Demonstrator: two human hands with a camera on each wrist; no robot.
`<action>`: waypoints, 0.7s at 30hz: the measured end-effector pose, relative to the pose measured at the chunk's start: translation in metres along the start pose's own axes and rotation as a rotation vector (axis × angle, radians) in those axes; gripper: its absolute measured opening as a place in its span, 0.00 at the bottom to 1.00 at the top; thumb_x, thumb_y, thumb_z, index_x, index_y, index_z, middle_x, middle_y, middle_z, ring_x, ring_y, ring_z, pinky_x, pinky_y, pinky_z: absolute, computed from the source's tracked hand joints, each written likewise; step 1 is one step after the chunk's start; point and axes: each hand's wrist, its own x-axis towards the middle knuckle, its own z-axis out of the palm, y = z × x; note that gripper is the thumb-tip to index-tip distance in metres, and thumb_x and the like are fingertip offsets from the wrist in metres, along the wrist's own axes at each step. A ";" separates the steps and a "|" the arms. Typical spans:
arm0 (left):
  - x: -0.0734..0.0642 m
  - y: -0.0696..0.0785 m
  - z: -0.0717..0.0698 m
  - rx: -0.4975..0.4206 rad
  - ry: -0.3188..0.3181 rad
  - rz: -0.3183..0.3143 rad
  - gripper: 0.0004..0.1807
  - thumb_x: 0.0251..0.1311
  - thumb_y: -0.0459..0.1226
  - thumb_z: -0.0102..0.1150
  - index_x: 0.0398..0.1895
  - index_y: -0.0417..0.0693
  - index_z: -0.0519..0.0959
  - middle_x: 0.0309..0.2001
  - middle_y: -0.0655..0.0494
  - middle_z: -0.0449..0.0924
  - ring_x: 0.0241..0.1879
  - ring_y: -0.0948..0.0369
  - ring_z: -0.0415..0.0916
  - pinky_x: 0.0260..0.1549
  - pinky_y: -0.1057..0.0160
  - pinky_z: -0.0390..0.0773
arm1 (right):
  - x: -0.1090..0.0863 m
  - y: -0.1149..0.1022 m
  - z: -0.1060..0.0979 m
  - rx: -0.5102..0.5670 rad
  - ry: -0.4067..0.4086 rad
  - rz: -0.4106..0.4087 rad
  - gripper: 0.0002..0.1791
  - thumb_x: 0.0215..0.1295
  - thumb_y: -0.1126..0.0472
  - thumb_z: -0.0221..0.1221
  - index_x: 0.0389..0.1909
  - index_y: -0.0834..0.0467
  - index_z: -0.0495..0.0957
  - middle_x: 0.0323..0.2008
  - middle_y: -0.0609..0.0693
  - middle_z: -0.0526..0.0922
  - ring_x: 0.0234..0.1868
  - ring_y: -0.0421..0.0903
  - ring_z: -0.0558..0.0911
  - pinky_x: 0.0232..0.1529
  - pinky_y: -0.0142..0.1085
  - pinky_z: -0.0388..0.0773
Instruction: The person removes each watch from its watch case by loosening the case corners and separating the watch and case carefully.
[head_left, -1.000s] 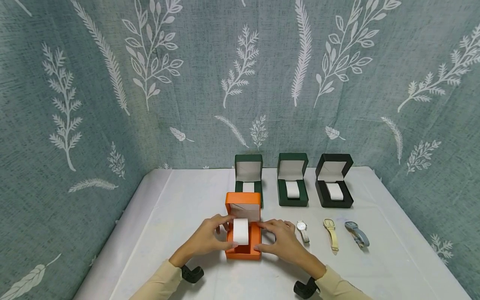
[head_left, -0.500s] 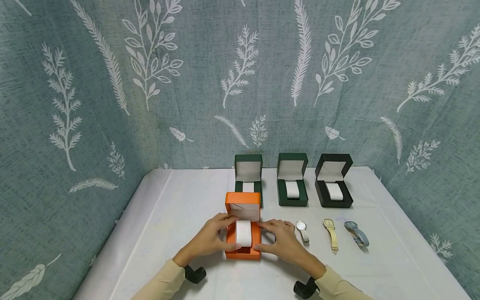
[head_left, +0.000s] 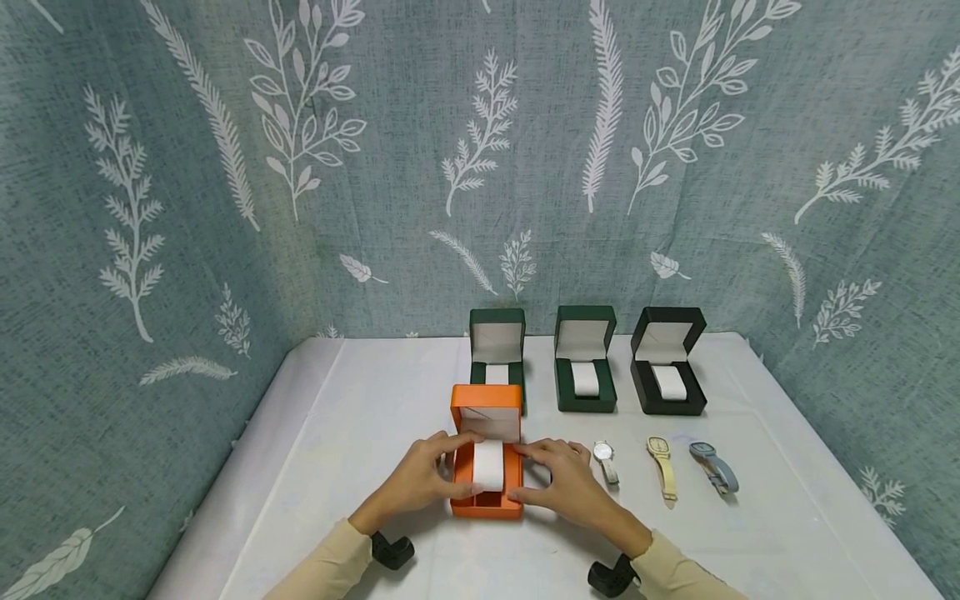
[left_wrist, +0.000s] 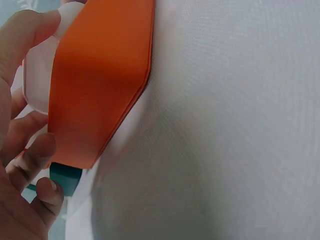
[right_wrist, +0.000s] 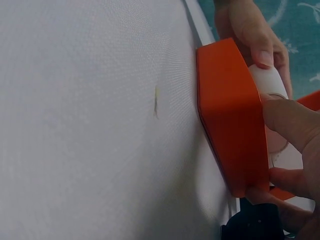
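An orange watch box (head_left: 487,512) stands with its lid raised in the head view. My left hand (head_left: 418,477) pinches the white watch cushion (head_left: 488,465) between thumb and fingers; the cushion sits inside the box, overlapping its middle. In the left wrist view, the thumb presses the upper edge of the cushion (left_wrist: 40,75), beside the box's orange wall (left_wrist: 100,85). My right hand (head_left: 564,483) grips the box's right side, its thumb at the front corner and fingers toward the back. The right wrist view shows that thumb over the top edge of the box (right_wrist: 232,115).
Behind the orange box stands an open green watch box (head_left: 498,321). Another green box (head_left: 586,400) and a black one (head_left: 669,402) are to its right, each with a white cushion. A white watch (head_left: 604,460), a yellow watch (head_left: 662,467) and a blue-grey watch (head_left: 714,467) lie in front.
My left hand has moved the white cushion slightly right and down within the orange box. The right hand has stayed in place on the box's side.
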 end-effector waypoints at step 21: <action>-0.006 -0.004 0.001 -0.080 -0.113 -0.022 0.34 0.59 0.53 0.74 0.69 0.60 0.77 0.35 0.67 0.79 0.28 0.65 0.75 0.28 0.67 0.77 | 0.001 -0.002 -0.001 -0.031 -0.002 -0.016 0.39 0.55 0.38 0.74 0.64 0.55 0.82 0.55 0.50 0.83 0.59 0.52 0.79 0.62 0.70 0.57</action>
